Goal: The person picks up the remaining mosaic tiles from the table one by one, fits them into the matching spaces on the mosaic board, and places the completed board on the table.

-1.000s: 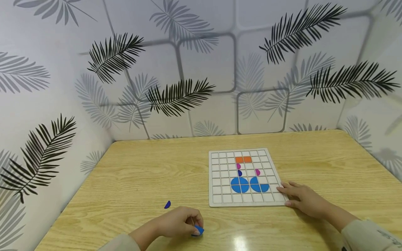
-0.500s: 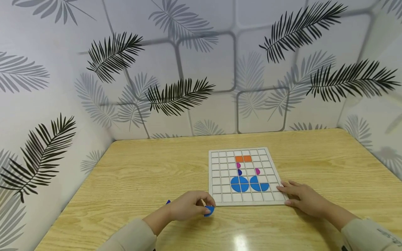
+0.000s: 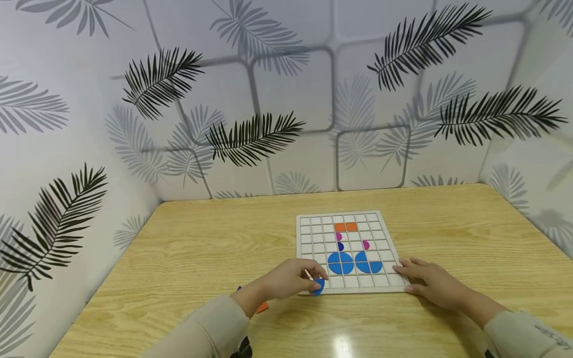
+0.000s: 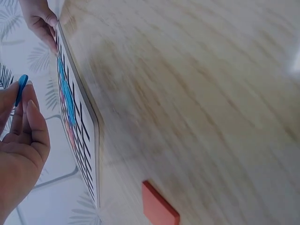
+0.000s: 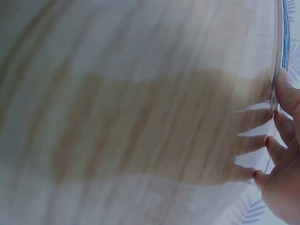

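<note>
My left hand [image 3: 293, 279] pinches a blue quarter-circle tile [image 3: 319, 287] between thumb and fingers, over the near-left corner of a white grid board [image 3: 304, 228]. In the left wrist view the same blue tile [image 4: 21, 89] appears edge-on, apart from the board. Two orange squares [image 3: 346, 226], small pink half-circles [image 3: 366, 245], a dark blue half-circle [image 3: 340, 246] and several blue quarter-circles [image 3: 340, 263] lie in the board's cells. The blue ones make a full disc and, to its right, a three-quarter disc. My right hand [image 3: 429, 283] rests at the board's near-right edge with its fingers extended.
A loose orange tile [image 4: 159, 206] lies on the wooden table [image 3: 201, 248], partly behind my left forearm in the head view. The tip of a dark blue piece [image 3: 239, 288] shows beside that wrist. A leaf-patterned wall [image 3: 286, 149] rises behind the table.
My left hand has carried the blue quarter-circle tile from the table's front, forward and right to the board's corner. The orange tile has come into sight. My right hand has stayed put.
</note>
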Demonstrator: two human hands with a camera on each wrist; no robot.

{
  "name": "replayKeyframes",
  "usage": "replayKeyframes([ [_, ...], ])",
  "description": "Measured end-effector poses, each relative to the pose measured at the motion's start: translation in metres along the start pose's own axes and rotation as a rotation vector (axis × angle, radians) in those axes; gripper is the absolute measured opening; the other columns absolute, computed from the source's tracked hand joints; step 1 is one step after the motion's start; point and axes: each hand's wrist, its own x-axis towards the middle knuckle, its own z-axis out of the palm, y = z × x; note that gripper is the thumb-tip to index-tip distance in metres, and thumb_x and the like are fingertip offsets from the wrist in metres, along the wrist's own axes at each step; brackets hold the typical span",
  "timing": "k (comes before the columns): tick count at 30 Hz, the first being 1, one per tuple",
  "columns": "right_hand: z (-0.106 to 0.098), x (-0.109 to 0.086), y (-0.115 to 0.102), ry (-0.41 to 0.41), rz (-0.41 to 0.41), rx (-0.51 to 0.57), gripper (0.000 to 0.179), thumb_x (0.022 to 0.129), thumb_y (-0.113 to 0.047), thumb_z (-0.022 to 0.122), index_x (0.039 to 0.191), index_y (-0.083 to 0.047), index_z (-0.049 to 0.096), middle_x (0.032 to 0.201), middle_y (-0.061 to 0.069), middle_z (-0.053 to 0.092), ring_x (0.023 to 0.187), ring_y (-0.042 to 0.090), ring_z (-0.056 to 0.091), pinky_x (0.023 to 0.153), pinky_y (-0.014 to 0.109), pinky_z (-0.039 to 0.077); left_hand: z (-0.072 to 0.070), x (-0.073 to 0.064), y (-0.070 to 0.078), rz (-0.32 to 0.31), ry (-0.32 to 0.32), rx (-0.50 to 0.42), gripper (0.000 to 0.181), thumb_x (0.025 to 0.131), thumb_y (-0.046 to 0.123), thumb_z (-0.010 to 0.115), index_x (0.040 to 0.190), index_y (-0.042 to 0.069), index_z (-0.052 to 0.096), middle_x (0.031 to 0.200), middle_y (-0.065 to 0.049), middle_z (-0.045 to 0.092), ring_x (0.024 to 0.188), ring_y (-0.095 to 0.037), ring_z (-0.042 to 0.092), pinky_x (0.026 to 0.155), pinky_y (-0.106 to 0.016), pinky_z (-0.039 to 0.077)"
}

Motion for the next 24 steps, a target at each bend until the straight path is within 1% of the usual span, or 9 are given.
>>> replayKeyframes([
  [2, 0.0, 0.0, 0.0, -0.003, -0.002, 0.002, 0.045, 0.078, -0.023, 0.061, 0.116, 0.0, 0.053, 0.119, 0.025, 0.045, 0.111, 0.048, 0.032, 0.084, 0.06, 0.026, 0.002, 0.005, 0.0, 0.004, 0.006, -0.008, 0.013, 0.082, 0.011, 0.059, 0.095, 0.009, 0.061, 0.079, 0.005, 0.054, 0.066, -0.008, 0.054, 0.059, -0.021, 0.044],
  [7, 0.0, 0.0, 0.0, -0.009, 0.001, 0.013, 0.046, 0.078, -0.024, 0.061, 0.116, 0.0, 0.053, 0.12, 0.025, 0.044, 0.111, 0.048, 0.032, 0.084, 0.059, 0.026, 0.007, 0.018, 0.004, -0.012, 0.004, -0.085, 0.012, 0.083, 0.009, 0.057, 0.094, 0.005, 0.057, 0.078, 0.001, 0.052, 0.065, -0.009, 0.056, 0.062, -0.023, 0.047],
  [9, 0.0, 0.0, 0.0, -0.01, 0.0, 0.018, 0.046, 0.079, -0.025, 0.06, 0.117, 0.0, 0.053, 0.12, 0.025, 0.044, 0.111, 0.048, 0.031, 0.084, 0.059, 0.026, 0.008, 0.023, 0.006, -0.019, 0.005, -0.116, 0.01, 0.083, 0.008, 0.057, 0.093, 0.004, 0.056, 0.078, -0.001, 0.051, 0.065, -0.01, 0.057, 0.063, -0.025, 0.047],
  [12, 0.0, 0.0, 0.0, -0.008, 0.004, 0.027, 0.046, 0.079, -0.024, 0.061, 0.117, 0.0, 0.053, 0.12, 0.024, 0.044, 0.112, 0.048, 0.031, 0.085, 0.059, 0.025, 0.01, 0.031, 0.008, -0.013, 0.01, -0.135, 0.007, 0.083, 0.006, 0.057, 0.089, 0.005, 0.055, 0.077, -0.002, 0.051, 0.064, -0.011, 0.057, 0.062, -0.027, 0.048],
  [16, 0.001, -0.001, 0.0, -0.01, 0.006, 0.03, 0.045, 0.078, -0.023, 0.061, 0.116, 0.0, 0.053, 0.121, 0.024, 0.044, 0.112, 0.048, 0.031, 0.085, 0.059, 0.025, 0.012, 0.042, 0.01, -0.003, 0.03, -0.12, 0.005, 0.082, 0.006, 0.058, 0.085, 0.006, 0.055, 0.074, -0.001, 0.053, 0.062, -0.011, 0.057, 0.06, -0.026, 0.048],
  [24, -0.001, 0.0, 0.0, -0.006, -0.01, 0.017, 0.046, 0.079, -0.025, 0.06, 0.116, 0.0, 0.053, 0.119, 0.025, 0.045, 0.111, 0.048, 0.032, 0.084, 0.059, 0.027, 0.017, 0.066, 0.011, -0.046, 0.075, -0.06, 0.005, 0.081, 0.012, 0.06, 0.081, 0.009, 0.056, 0.072, 0.003, 0.056, 0.064, -0.009, 0.057, 0.059, -0.022, 0.046],
])
